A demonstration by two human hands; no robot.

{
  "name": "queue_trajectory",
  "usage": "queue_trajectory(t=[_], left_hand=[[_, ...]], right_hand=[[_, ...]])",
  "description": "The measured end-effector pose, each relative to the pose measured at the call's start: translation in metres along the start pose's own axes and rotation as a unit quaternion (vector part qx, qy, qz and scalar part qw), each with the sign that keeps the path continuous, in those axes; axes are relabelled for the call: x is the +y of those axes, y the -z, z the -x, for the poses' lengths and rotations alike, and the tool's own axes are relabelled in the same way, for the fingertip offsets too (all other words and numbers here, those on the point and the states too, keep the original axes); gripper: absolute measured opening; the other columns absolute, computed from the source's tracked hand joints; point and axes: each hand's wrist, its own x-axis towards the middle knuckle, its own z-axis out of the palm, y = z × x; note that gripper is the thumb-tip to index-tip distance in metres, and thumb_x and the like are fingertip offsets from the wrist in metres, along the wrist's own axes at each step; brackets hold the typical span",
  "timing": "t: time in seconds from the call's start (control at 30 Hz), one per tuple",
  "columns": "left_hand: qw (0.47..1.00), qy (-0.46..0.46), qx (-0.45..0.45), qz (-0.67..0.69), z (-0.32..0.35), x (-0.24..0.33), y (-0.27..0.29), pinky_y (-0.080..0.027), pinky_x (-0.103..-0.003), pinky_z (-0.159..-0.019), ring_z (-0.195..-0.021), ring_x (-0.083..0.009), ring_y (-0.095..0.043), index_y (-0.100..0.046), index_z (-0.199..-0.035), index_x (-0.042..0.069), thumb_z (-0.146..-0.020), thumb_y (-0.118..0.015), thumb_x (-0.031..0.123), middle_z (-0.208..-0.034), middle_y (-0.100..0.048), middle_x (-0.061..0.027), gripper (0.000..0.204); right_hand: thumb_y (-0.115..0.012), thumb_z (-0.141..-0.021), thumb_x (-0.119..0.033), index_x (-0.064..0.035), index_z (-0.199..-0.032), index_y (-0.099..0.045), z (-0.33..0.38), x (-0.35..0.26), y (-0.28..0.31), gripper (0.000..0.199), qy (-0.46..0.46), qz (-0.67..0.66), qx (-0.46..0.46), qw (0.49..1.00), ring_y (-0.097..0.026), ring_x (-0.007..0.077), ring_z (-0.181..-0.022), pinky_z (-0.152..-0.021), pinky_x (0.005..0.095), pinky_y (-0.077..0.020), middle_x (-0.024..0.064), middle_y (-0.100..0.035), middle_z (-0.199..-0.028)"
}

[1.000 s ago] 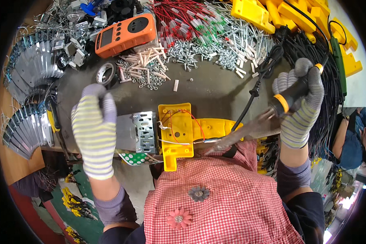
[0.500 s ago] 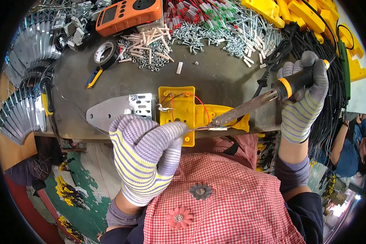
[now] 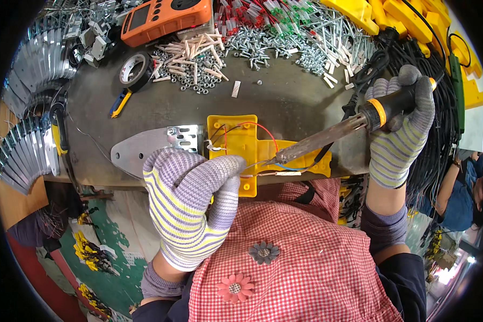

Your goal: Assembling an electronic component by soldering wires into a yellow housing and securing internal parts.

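My right hand [image 3: 400,126], in a striped knit glove, grips the black handle of a soldering iron [image 3: 327,140]. Its tip points left over a yellow plastic housing [image 3: 233,139] with a metal blade plate [image 3: 145,147] at its left end. Closed in a pinch, my gloved left hand [image 3: 196,206] holds a thin strand that looks like solder wire [image 3: 256,164], its end close to the iron's tip. Inside the housing run a red wire [image 3: 264,129] and a blue wire [image 3: 295,169]. A white sleeve [image 3: 288,173] sits on a wire along the near edge.
Screws [image 3: 252,51], nuts [image 3: 198,83] and white sleeves lie heaped at the back. An orange meter [image 3: 163,19], a black tape roll [image 3: 139,72] and a cutter knife [image 3: 121,103] are back left. Metal plates [image 3: 24,153] fan out far left; black cables [image 3: 421,155] hang right.
The iron's tip has shifted slightly left, nearer my left fingertips. More of the wire with the white sleeve now shows below it. My left hand keeps its pinch, almost unmoved.
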Motion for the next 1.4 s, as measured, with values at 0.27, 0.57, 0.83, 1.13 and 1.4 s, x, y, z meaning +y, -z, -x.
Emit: queue_trajectory(t=[0.27,0.57,0.83,1.13,1.4], left_hand=[[0.999,-0.011,0.031,0.009,0.002,-0.01,-0.002,-0.045,-0.036,-0.075,-0.077,-0.022,-0.057,-0.072,-0.097,0.008,-0.077,-0.074,-0.001,-0.085,-0.061,-0.0052,0.022],[0.99,0.029,0.14,-0.004,0.01,-0.029,0.013,-0.047,-0.036,-0.077,-0.085,-0.0244,-0.061,-0.068,-0.098,0.004,-0.081,-0.066,-0.006,-0.092,-0.066,-0.0092,0.019],[0.993,0.055,0.086,0.053,0.006,-0.029,0.011,-0.048,-0.035,-0.078,-0.087,-0.0239,-0.061,-0.072,-0.098,0.006,-0.084,-0.071,0.001,-0.095,-0.066,-0.008,0.015],[0.996,0.015,0.07,0.053,-0.008,-0.031,0.005,-0.047,-0.038,-0.083,-0.088,-0.0241,-0.059,-0.064,-0.098,0.004,-0.087,-0.063,-0.001,-0.092,-0.067,-0.0084,0.012],[0.993,0.022,0.09,0.066,-0.016,-0.038,0.003,-0.049,-0.036,-0.074,-0.084,-0.025,-0.061,-0.072,-0.097,0.006,-0.082,-0.071,0.0,-0.093,-0.068,-0.0076,0.017]], right_hand=[[-0.058,-0.101,-0.037,-0.0078,-0.099,-0.063,0.006,0.002,-0.023,0.029,0.0,0.012,0.068,0.998,-0.04,0.003,-0.046,-0.048,0.0172,-0.0361,0.0004,-0.056,-0.069],[-0.059,-0.101,-0.038,-0.0048,-0.11,-0.066,-0.003,-0.009,0.012,0.035,-0.06,-0.064,-0.138,0.987,-0.058,0.0196,-0.076,-0.071,0.0359,-0.0498,0.0051,-0.061,-0.08],[-0.061,-0.1,-0.039,-0.0065,-0.104,-0.06,0.005,0.012,-0.027,0.032,-0.038,0.01,0.0,0.999,-0.05,0.0072,-0.058,-0.055,0.0211,-0.0422,0.0012,-0.056,-0.076],[-0.06,-0.101,-0.034,-0.008,-0.113,-0.063,0.003,0.019,-0.017,0.029,-0.047,-0.067,-0.037,0.996,-0.067,0.0225,-0.08,-0.073,0.0369,-0.0589,0.0042,-0.068,-0.107],[-0.061,-0.1,-0.041,-0.0099,-0.103,-0.064,0.009,0.022,-0.052,0.032,-0.012,-0.003,0.016,1.0,-0.061,0.0114,-0.062,-0.061,0.0265,-0.0528,0.0021,-0.062,-0.072]])
